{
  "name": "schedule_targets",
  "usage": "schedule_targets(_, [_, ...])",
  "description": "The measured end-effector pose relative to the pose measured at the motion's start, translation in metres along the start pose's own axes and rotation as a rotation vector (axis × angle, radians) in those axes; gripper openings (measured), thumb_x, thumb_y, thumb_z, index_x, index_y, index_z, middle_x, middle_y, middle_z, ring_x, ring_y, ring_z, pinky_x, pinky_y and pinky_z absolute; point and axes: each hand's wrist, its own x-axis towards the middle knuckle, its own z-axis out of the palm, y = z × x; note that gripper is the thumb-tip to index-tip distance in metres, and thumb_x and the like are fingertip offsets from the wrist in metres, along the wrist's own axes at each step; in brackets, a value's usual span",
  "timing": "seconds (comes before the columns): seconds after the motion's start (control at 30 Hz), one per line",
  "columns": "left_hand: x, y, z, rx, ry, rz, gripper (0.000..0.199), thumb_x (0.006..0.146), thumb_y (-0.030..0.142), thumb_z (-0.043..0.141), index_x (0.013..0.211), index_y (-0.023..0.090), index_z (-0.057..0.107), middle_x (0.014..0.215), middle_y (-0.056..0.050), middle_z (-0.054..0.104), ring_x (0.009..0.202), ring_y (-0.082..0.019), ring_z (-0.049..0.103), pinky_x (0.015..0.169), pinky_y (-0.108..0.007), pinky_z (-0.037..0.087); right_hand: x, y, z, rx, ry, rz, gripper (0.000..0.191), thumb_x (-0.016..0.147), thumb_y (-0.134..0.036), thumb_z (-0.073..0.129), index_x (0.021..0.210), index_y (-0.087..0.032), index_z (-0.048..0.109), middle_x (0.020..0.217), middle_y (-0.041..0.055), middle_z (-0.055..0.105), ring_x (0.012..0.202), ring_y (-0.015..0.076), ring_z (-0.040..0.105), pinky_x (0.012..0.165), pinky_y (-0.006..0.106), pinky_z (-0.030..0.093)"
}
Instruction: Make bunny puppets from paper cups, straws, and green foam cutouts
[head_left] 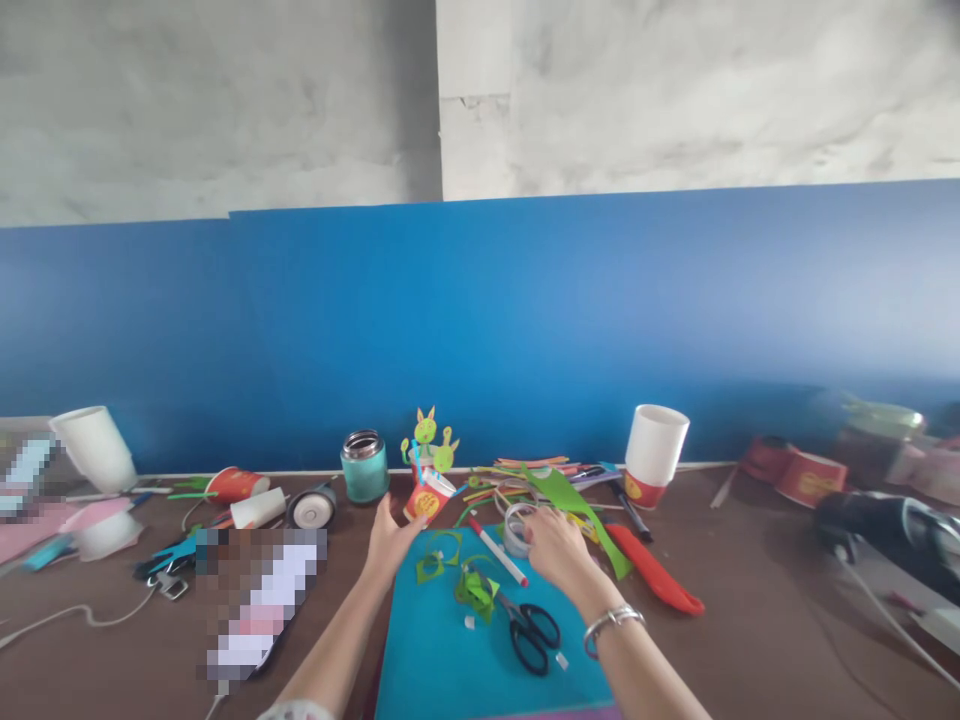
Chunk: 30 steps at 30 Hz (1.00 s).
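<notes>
Near the middle of the bench (345,650), at the far edge of a blue-green sheet (427,670), work on a decorated paper cup appears to be in hand, with one side steadying it and the other busy at the tape. The left hand (391,540) is closed around the near left side of the small red cup (426,503), thumb and fingers apart only by the cup's width; the cup leans, its mouth tipped up to the right. Yellow-green paper figures (425,431) rise just behind and above its rim, though how they are joined to it cannot be told. The right hand (559,548) reaches in with curled fingers at the right side of a tape roll (511,542); whether they are clamped on it or merely touching is unclear. Lifting the roll or freeing its end would, as I judge it, call for a light fingertip pinch, a clear path over the red-capped marker (498,552) just left of the roll, and a firm but gentle hold on the cup, since thin paper could dent and the figures could bend. Black-handled scissors (516,617) lie nearer the person beside green scraps (475,592), in neither hand; if tape had to be cut, one hand would need to come free for them.
</notes>
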Motion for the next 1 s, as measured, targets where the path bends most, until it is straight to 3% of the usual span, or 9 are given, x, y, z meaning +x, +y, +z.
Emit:
schedule_targets(0.1, [-0.006, 0.003, 0.004, 0.028, -0.059, 0.041, 0.071, 0.058, 0.026, 0.076, 0.121, 0.011, 0.047, 0.124, -0.019, 0.056, 0.117, -0.033, 0.053, 0.096, -0.041, 0.043, 0.002, 0.001, 0.000, 0.038, 0.021, -0.004, 0.026, 0.065, -0.002, 0.049, 0.076, -0.018, 0.066, 0.097, 0.0119, 0.067, 0.098, 0.0274, 0.057, 0.078, 0.033, 0.035])
schedule_targets(0.2, [-0.016, 0.013, 0.007, 0.061, -0.027, 0.107, 0.070, 0.062, 0.024, 0.071, 0.125, 0.011, 0.044, 0.134, -0.021, 0.047, 0.129, -0.035, 0.038, 0.106, -0.046, 0.032, 0.005, 0.001, -0.001, 0.109, 0.057, -0.010, 0.019, 0.066, -0.006, 0.051, 0.074, -0.018, 0.063, 0.088, 0.0093, 0.068, 0.089, 0.0253, 0.059, 0.075, 0.031, 0.035])
schedule_targets(0.3, [-0.033, 0.027, 0.010, 0.127, 0.041, 0.330, 0.055, 0.072, 0.023, 0.060, 0.125, 0.016, 0.046, 0.128, -0.017, 0.051, 0.126, -0.033, 0.040, 0.105, -0.047, 0.032, 0.007, -0.003, -0.001, 0.216, 0.093, -0.053, 0.012, 0.071, -0.013, 0.050, 0.077, -0.019, 0.059, 0.076, 0.0041, 0.067, 0.074, 0.0194, 0.060, 0.066, 0.026, 0.034])
schedule_targets(0.4, [-0.053, 0.042, 0.015, 0.145, -0.139, 0.622, 0.040, 0.079, 0.021, 0.052, 0.119, 0.021, 0.054, 0.118, -0.012, 0.058, 0.116, -0.028, 0.049, 0.100, -0.044, 0.038, 0.007, -0.011, 0.000, 0.337, 0.123, -0.132, 0.011, 0.079, -0.017, 0.045, 0.084, -0.020, 0.055, 0.074, 0.0013, 0.066, 0.065, 0.0151, 0.057, 0.060, 0.022, 0.034])
schedule_targets(0.5, [-0.072, 0.051, 0.023, 0.171, -0.381, 0.755, 0.049, 0.079, 0.015, 0.051, 0.127, 0.024, 0.050, 0.122, -0.011, 0.056, 0.116, -0.027, 0.049, 0.098, -0.044, 0.040, 0.005, -0.018, 0.003, 0.433, 0.139, -0.203, 0.011, 0.083, -0.020, 0.041, 0.086, -0.020, 0.052, 0.075, 0.0006, 0.065, 0.065, 0.0143, 0.057, 0.058, 0.021, 0.035])
schedule_targets(0.6, [-0.083, 0.051, 0.030, 0.188, -0.475, 0.787, 0.061, 0.076, 0.010, 0.051, 0.135, 0.023, 0.042, 0.123, -0.012, 0.053, 0.116, -0.028, 0.047, 0.098, -0.048, 0.040, 0.004, -0.021, 0.005, 0.488, 0.153, -0.245, 0.010, 0.085, -0.022, 0.040, 0.082, -0.021, 0.050, 0.072, 0.0000, 0.062, 0.065, 0.0147, 0.056, 0.059, 0.022, 0.036])
schedule_targets(0.7, [-0.086, 0.048, 0.031, 0.176, -0.478, 0.790, 0.063, 0.074, 0.007, 0.049, 0.135, 0.021, 0.041, 0.123, -0.013, 0.053, 0.116, -0.028, 0.047, 0.097, -0.050, 0.040, 0.003, -0.021, 0.005, 0.516, 0.161, -0.265, 0.008, 0.083, -0.020, 0.042, 0.079, -0.021, 0.049, 0.071, -0.0001, 0.060, 0.065, 0.0151, 0.055, 0.060, 0.022, 0.037])
schedule_targets(0.9, [-0.084, 0.049, 0.029, 0.087, -0.446, 0.776, 0.050, 0.075, 0.006, 0.048, 0.123, 0.023, 0.051, 0.120, -0.011, 0.055, 0.115, -0.026, 0.049, 0.097, -0.047, 0.042, 0.003, -0.022, 0.005, 0.532, 0.144, -0.282, 0.009, 0.081, -0.017, 0.043, 0.077, -0.021, 0.049, 0.068, -0.0008, 0.059, 0.066, 0.0152, 0.056, 0.058, 0.022, 0.036])
schedule_targets(1.0, [-0.084, 0.055, 0.029, -0.001, -0.406, 0.699, 0.036, 0.076, 0.007, 0.048, 0.107, 0.023, 0.059, 0.112, -0.009, 0.059, 0.109, -0.024, 0.053, 0.095, -0.042, 0.044, 0.002, -0.022, 0.005, 0.527, 0.131, -0.293, 0.009, 0.082, -0.018, 0.043, 0.078, -0.020, 0.051, 0.069, -0.0006, 0.059, 0.066, 0.0155, 0.056, 0.058, 0.023, 0.035])
